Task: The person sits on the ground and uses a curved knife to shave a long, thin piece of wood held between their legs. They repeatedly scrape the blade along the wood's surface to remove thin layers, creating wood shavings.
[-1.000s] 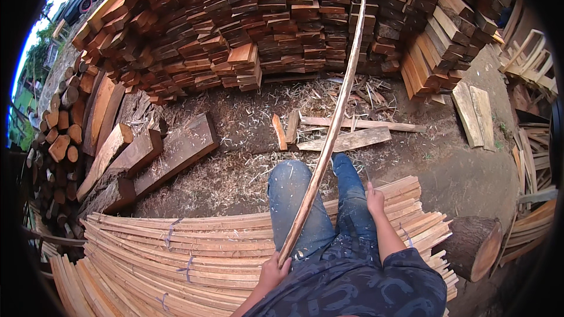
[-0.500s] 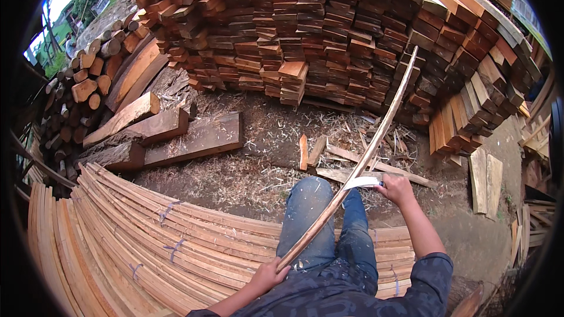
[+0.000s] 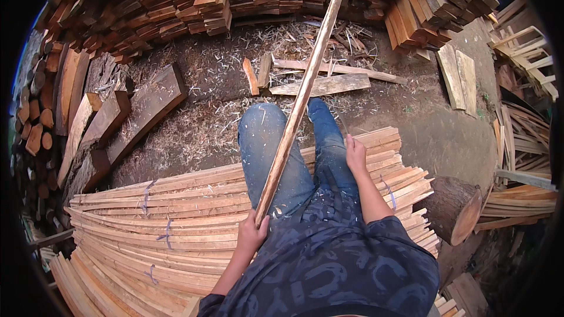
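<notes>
My left hand (image 3: pixel 252 233) is wrapped around the near end of a stick (image 3: pixel 302 97), which runs from the lower middle of the frame across my jeans (image 3: pixel 271 152) to the top edge. My right hand (image 3: pixel 355 152), apart from the left and clear of the stick, is closed on a knife (image 3: pixel 342 124) right of centre.

Bare ground (image 3: pixel 432 135) gives open room right of my legs, as far as two pale boards (image 3: pixel 458 79). Left of my knees, ground strewn with shavings (image 3: pixel 217 120) reaches to a thick beam (image 3: pixel 150 111). Slats (image 3: pixel 200 223) fill the lower left, their front edge running in behind my legs; a log (image 3: pixel 446 205) bounds the lower right.

Half a second ago the blade lay against the stick, with my right arm stretched out; now that hand is drawn back beside my right thigh. The view has tipped down too: the stack (image 3: pixel 211 9) has lost its upper edge and the log shows more fully.

The stick's far end is cut off. My fingers hide the knife's handle, and its blade is only a thin line. I can't tell whether the stick touches my thigh.
</notes>
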Demonstrator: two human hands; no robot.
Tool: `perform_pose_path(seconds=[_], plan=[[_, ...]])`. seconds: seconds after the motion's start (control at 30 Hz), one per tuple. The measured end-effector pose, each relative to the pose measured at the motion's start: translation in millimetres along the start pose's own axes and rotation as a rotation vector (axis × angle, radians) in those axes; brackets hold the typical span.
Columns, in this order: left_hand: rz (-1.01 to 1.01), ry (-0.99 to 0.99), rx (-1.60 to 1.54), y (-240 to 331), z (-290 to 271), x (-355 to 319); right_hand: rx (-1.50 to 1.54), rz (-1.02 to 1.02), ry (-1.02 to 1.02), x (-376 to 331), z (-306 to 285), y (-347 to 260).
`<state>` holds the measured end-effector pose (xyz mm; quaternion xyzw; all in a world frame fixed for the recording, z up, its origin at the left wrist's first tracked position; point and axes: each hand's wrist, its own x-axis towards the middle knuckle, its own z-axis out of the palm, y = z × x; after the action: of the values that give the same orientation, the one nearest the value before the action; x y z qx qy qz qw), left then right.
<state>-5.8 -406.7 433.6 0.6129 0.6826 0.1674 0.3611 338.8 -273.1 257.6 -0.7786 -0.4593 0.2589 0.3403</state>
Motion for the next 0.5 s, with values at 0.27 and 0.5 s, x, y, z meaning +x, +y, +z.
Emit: perform_pose_path(seconds=[0.27, 0.5], plan=[[0.001, -0.013, -0.002, -8.6, -5.0, 3.1, -0.062, -0.433, -0.191, 23.1, -39.0, -135.6], [-0.031, -0.027, 0.026, -13.6, -5.9, 0.8, -0.500, -1.059, -0.049, 126.1, -55.1, -165.3]])
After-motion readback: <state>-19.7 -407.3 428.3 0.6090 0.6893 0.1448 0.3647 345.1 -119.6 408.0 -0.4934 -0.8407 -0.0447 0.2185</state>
